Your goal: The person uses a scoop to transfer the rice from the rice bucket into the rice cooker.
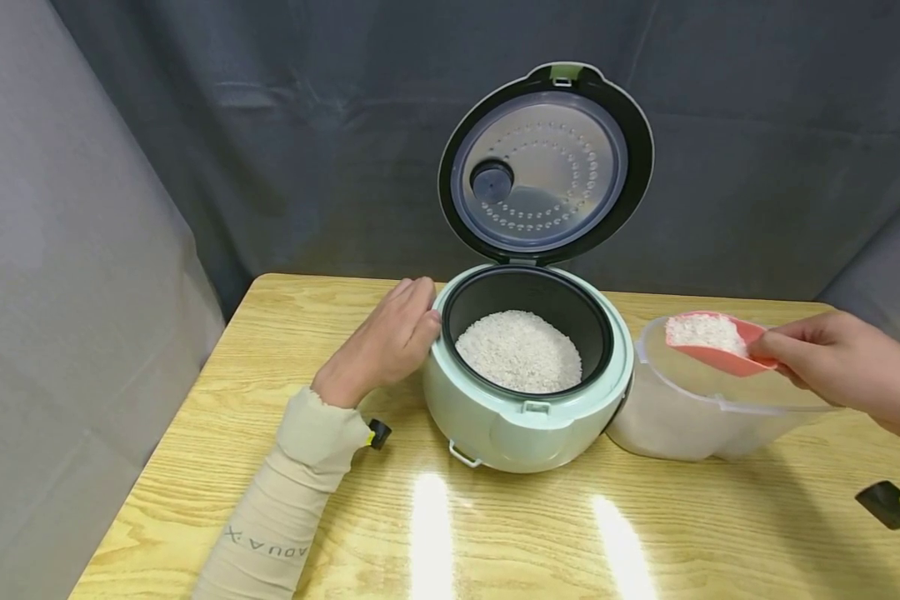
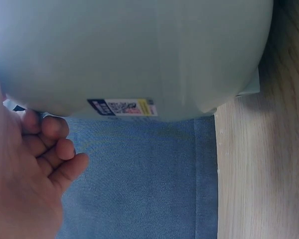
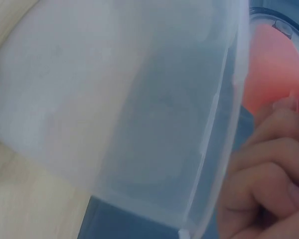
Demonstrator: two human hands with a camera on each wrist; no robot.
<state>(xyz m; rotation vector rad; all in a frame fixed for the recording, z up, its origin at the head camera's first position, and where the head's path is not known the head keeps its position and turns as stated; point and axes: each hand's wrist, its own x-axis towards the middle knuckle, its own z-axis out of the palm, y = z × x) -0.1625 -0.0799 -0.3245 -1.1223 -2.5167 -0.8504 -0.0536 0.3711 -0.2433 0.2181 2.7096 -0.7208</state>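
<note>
In the head view my right hand (image 1: 832, 358) grips the handle of a pink scoop (image 1: 727, 358) with white rice heaped in it. The scoop is over the rim of a translucent plastic bin (image 1: 667, 425). In the right wrist view the curled fingers (image 3: 274, 169) show behind the bin wall. My left hand (image 1: 390, 342) touches the upper left side of a pale green rice cooker (image 1: 457, 400), its fingers (image 2: 70, 167) loosely bent in the left wrist view. White rice (image 1: 525, 354) lies in the cooker's dark inner pot (image 1: 487, 296).
The cooker's lid (image 1: 547, 167) stands up, hinged at the back. A light wooden table (image 1: 217, 417) bears everything, with its left edge in view. Dark grey cloth (image 1: 307, 125) hangs behind it. The bin stands right beside the cooker.
</note>
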